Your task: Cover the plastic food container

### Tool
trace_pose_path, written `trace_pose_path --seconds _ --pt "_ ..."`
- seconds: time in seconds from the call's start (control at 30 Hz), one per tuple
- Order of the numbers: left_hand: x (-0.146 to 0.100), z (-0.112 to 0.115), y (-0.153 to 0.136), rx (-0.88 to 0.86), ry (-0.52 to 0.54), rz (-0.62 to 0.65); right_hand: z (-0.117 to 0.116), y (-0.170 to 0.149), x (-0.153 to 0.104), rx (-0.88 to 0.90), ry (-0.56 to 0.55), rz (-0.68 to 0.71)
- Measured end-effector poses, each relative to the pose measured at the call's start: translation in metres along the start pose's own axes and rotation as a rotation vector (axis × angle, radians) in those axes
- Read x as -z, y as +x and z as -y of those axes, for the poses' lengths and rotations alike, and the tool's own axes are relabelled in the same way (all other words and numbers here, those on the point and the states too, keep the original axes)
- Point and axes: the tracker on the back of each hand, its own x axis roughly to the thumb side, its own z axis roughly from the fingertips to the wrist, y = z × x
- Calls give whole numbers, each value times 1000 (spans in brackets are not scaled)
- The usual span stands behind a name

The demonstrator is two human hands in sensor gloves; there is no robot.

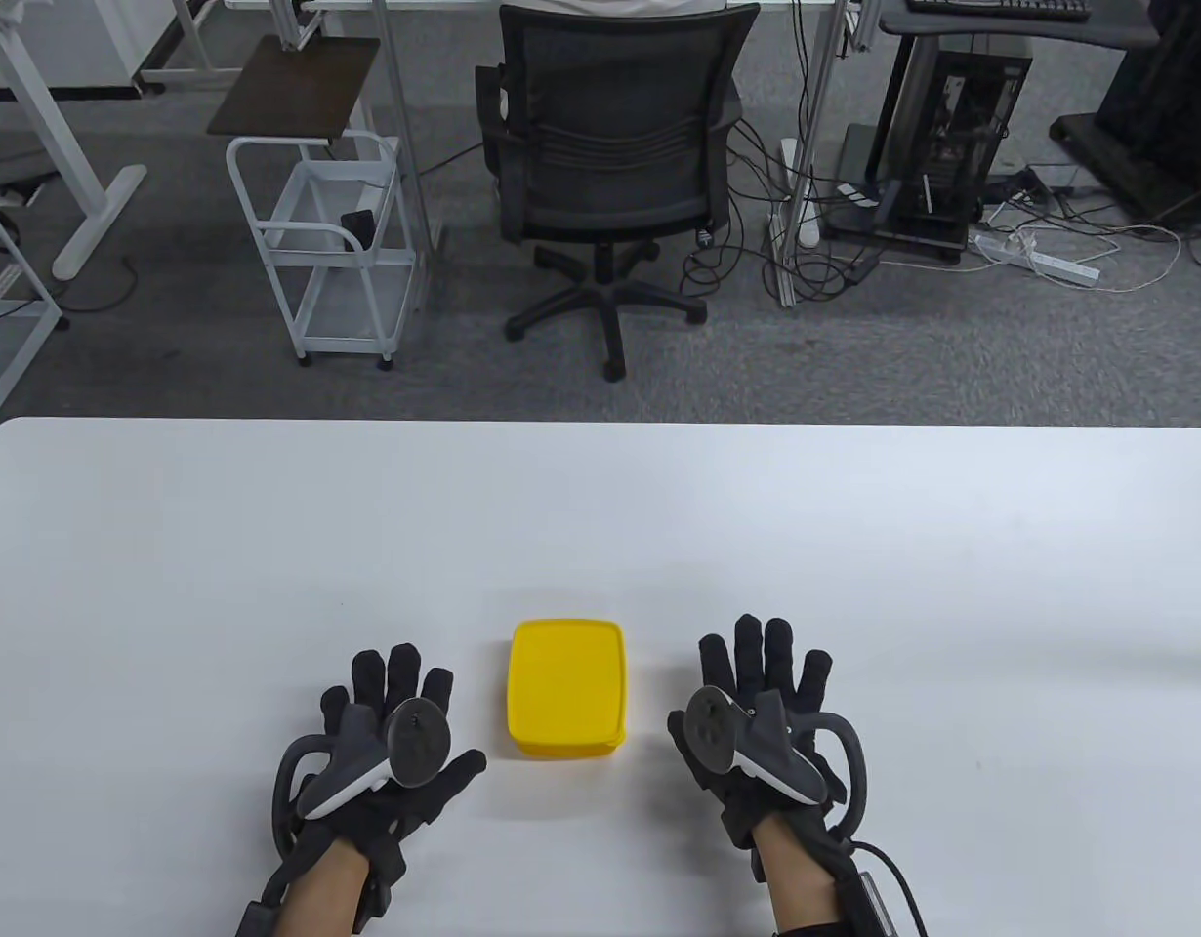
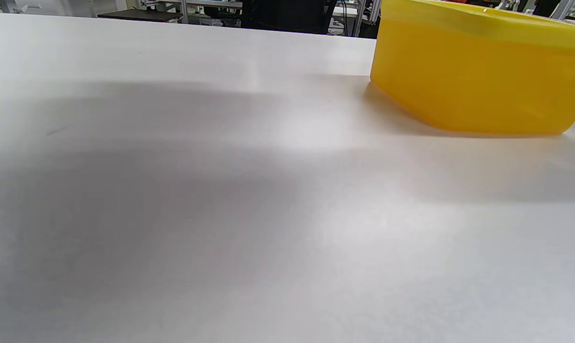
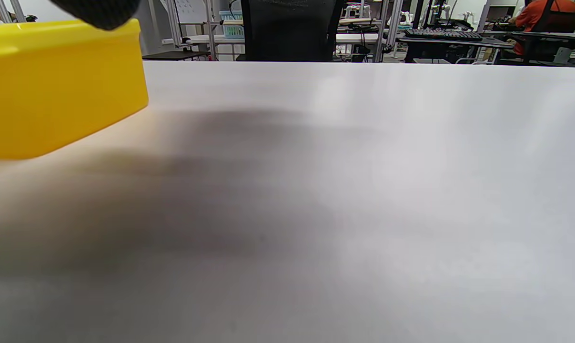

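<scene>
A yellow plastic food container (image 1: 566,699) with its yellow lid on top sits on the white table (image 1: 600,508), near the front edge. It also shows in the left wrist view (image 2: 478,71) at the upper right and in the right wrist view (image 3: 58,85) at the upper left. My left hand (image 1: 395,717) lies flat on the table to the left of the container, fingers spread, holding nothing. My right hand (image 1: 762,688) lies flat to its right, fingers spread, holding nothing. Neither hand touches the container. One gloved fingertip (image 3: 99,12) shows in the right wrist view.
A black office chair (image 1: 610,166) stands on the floor beyond the table's far edge. A white cart (image 1: 317,254) stands at the back left. A computer tower and cables (image 1: 952,156) are at the back right.
</scene>
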Motion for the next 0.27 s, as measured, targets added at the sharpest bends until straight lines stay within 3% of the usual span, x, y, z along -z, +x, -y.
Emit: trace_pose_path --seconds 0.27 --pt "-1 -1 1 1 -5 -11 -2 -5 2 9 14 -16"
